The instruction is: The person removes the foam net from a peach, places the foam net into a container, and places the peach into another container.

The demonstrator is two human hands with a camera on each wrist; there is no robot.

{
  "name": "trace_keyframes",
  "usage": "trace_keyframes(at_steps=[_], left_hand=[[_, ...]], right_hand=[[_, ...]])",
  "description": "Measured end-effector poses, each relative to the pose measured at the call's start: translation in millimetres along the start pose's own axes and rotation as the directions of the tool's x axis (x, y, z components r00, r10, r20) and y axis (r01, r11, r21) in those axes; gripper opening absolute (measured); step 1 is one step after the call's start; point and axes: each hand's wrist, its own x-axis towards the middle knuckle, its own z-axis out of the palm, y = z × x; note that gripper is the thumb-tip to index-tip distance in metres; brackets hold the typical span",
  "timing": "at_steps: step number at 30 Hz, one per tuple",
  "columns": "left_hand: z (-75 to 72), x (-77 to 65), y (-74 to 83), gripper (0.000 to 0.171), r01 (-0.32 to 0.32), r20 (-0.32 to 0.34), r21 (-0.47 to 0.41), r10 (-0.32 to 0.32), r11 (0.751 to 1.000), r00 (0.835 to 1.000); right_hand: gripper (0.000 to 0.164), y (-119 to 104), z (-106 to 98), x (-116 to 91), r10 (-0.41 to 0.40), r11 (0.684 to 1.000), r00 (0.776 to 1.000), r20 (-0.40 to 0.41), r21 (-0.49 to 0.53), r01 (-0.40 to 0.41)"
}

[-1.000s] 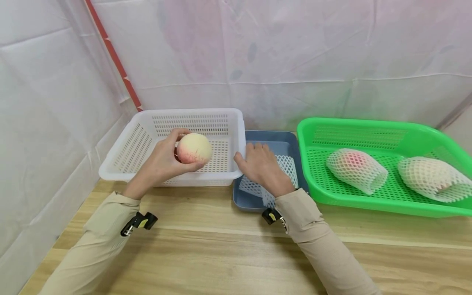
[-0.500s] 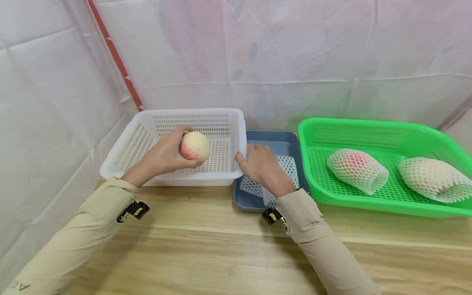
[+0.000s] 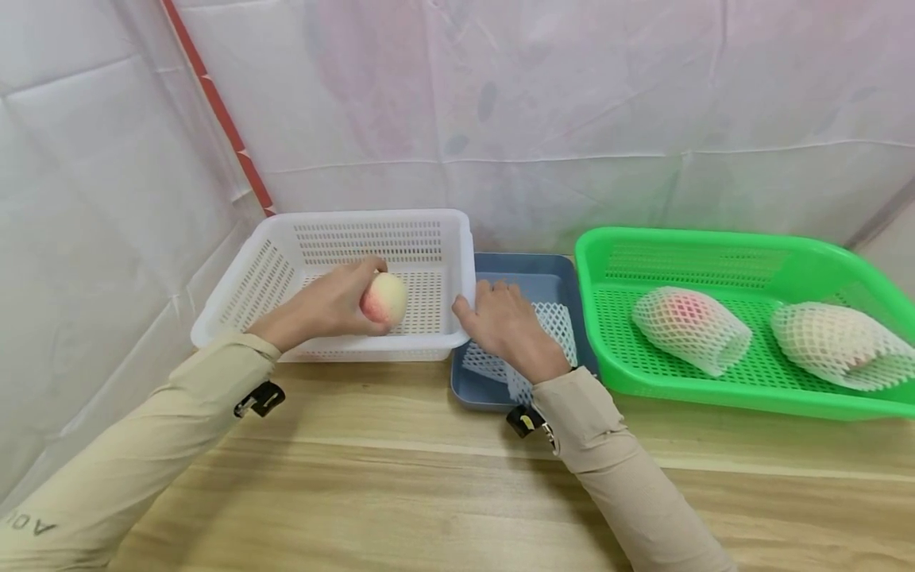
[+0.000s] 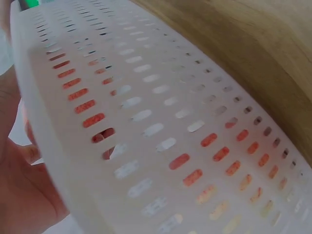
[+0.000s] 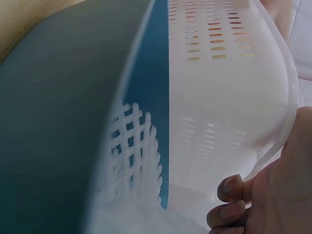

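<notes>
My left hand point(image 3: 330, 306) holds a yellow and red peach point(image 3: 390, 300) inside the white slotted basket point(image 3: 382, 343), thumb on the near side and fingers behind. In the left wrist view, red and yellow patches show through the basket's slots in two places; I cannot tell whether a second fruit lies there. My right hand point(image 3: 509, 327) grips the basket's right rim, thumb over it and fingers curled against the outer wall, as the right wrist view shows. Beneath that hand, white foam net sleeves point(image 3: 556, 324) lie in a blue-grey tray point(image 3: 525, 264).
A green slotted basket point(image 3: 715, 391) stands to the right with a net-wrapped peach point(image 3: 686, 326) and another wrapped pale fruit point(image 3: 829, 338) in it. White sheeting point(image 3: 557, 119) hangs behind and at the left. Everything stands on a wooden table point(image 3: 400, 492).
My left hand has moved slightly right and lower into the white basket with the peach. The right hand stays on the rim.
</notes>
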Motion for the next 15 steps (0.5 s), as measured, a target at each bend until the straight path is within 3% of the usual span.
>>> trace_keyframes(at_steps=[15], left_hand=[[12.4, 11.1, 0.1, 0.061, -0.011, 0.123, 0.015, 0.009, 1.000, 0.992]], right_hand=[[0.049, -0.6, 1.2, -2.4, -0.006, 1.000, 1.000, 0.004, 0.003, 0.006]])
